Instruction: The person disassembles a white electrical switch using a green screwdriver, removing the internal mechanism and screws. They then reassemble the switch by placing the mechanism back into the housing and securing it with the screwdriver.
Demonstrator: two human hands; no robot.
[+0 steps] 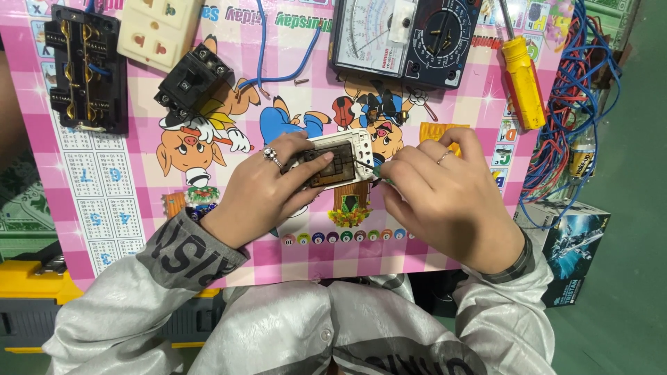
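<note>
Socket module [340,161], white, back upward, mid-table [445,243] on pink cartoon mat: left hand [267,191] clamps it tilted, steadying exposed contacts. Right hand [445,198] closed around small green-tipped screwdriver [367,167], tip touching module. Yellow screwdriver [522,82], multimeter [406,38], black breaker [193,80] laid within reach.

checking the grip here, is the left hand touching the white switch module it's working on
Touching. The head view shows the left hand wrapped around the white switch module, its thumb lying across the module's open back and fingers under its edge.
</note>
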